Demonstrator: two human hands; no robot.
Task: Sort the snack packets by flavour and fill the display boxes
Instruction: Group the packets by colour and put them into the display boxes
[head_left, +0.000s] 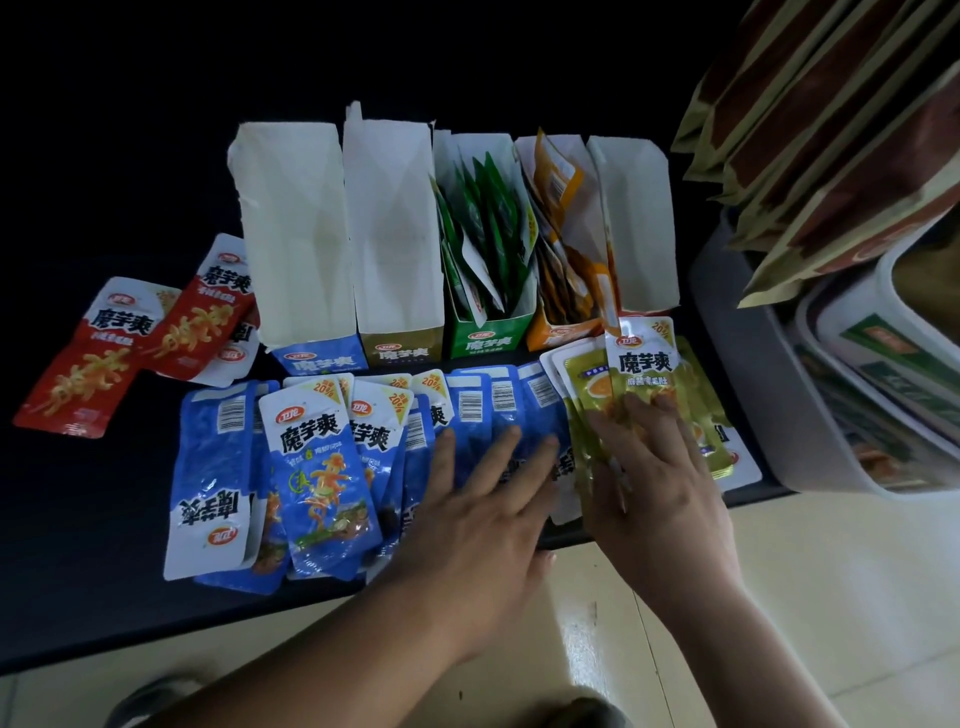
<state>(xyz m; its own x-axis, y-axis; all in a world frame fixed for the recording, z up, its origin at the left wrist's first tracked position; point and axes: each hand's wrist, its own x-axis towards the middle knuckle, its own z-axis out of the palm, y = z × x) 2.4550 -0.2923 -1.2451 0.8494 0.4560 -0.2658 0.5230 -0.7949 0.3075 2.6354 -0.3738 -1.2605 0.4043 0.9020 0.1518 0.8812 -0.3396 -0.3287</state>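
Mid-sort I reckon: your left hand (483, 509) flat on blue packets (311, 467), right hand (660, 467) on yellow packets (644, 374), grip wide, so next scoop blues into the blue box (317, 361).

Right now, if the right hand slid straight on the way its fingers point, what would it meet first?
The right hand lies flat on the olive packets; past them, likely the front of the rightmost empty box, though depth is unclear.
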